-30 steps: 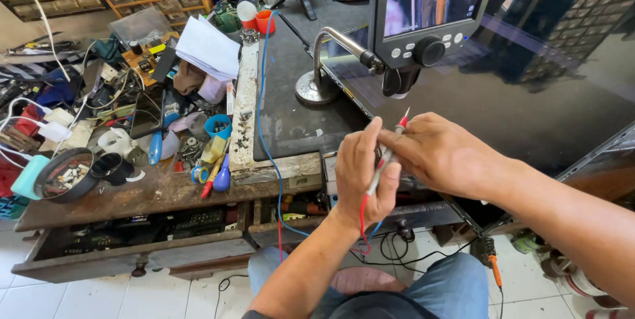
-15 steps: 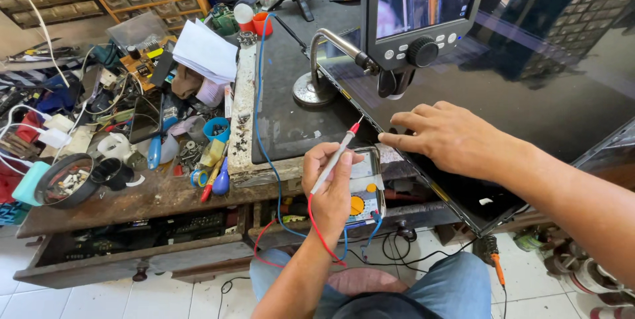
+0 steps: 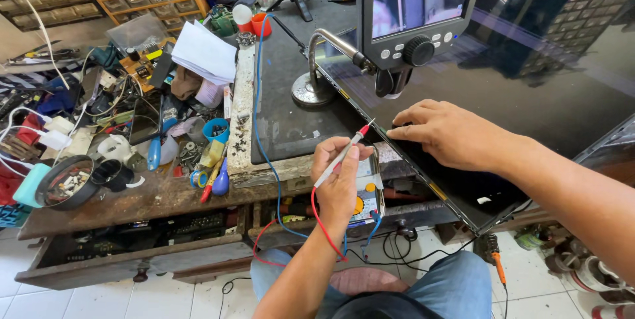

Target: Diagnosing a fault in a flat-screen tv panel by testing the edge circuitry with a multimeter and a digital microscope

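- Left hand (image 3: 338,177) is closed around a red test probe (image 3: 344,155), held like a pen, with the tip pointing up and right toward the edge of the dark screen panel (image 3: 562,87).
- The probe tip sits just beside the panel's near-left edge; can't tell if it's actually touching.
- The probe's red lead (image 3: 322,223) drops from the left hand, loops down over the bench edge and hangs toward the lap.
- A multimeter (image 3: 366,193) with a yellow dial sits right under and behind the left hand, partly hidden by it, at the bench's front edge.
- Right hand (image 3: 450,135) lies flat, palm down, on the panel with its fingers together and fingertips pressing at the panel's left edge. It grips nothing.
- The two hands are apart but near each other. The probe tip lies between them, just left of the right hand's fingertips.
- The panel lies flat across the right side of the bench and is glossy black; its corner overhangs the front edge.
- A small monitor on a bent metal arm (image 3: 410,11) stands above the panel's left edge, just behind the right hand. Its round base (image 3: 309,91) rests on the black mat (image 3: 284,114).
- A blue cable (image 3: 259,120) runs down the mat's left side and off the bench.
- The left half of the bench is cluttered: white papers (image 3: 204,51), a blue cup (image 3: 216,130), a round tin of small parts (image 3: 66,182).
- An open drawer (image 3: 139,246) hangs below the bench front.
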